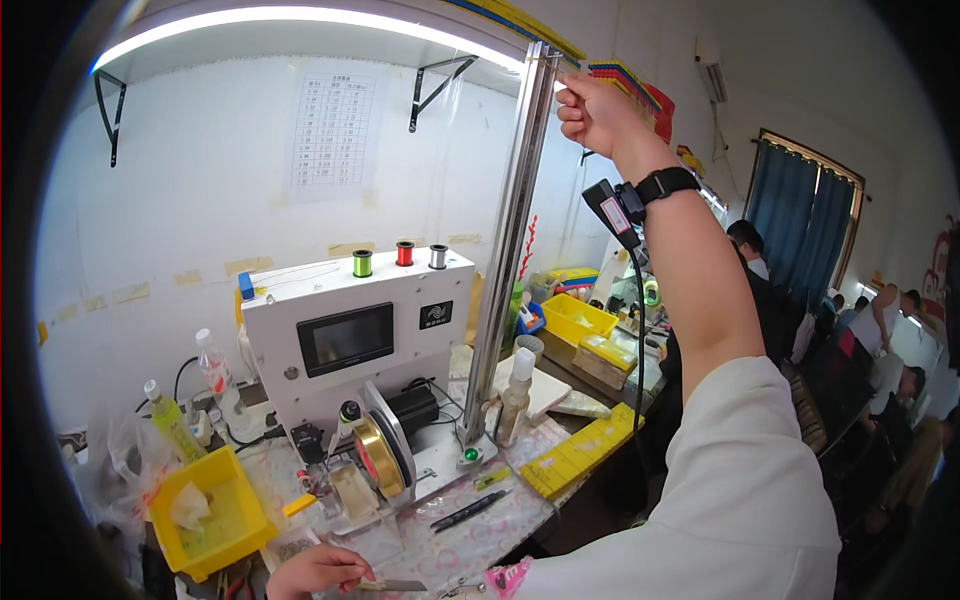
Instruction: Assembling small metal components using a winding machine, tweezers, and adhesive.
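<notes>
My right hand [592, 112] is raised high, fingers pinched at the top of a tall upright metal rail [508, 240] standing on the bench; a fine wire may be between the fingers, too thin to confirm. A black strap and a small black device sit on that wrist. My left hand [315, 570] rests low at the front edge, fingers closed on a small flat metal piece [392, 585]. Between them stands a white winding machine [360, 330] with a dark screen, three small spools on top and a gold-coloured round winding wheel [378, 458] at its front.
A yellow bin [205, 515] sits front left beside plastic bottles [215, 372]. A white squeeze bottle [515, 395], a black pen [468, 510] and yellow trays [580, 455] lie to the right. Other people sit along benches at far right. A shelf with a strip light runs overhead.
</notes>
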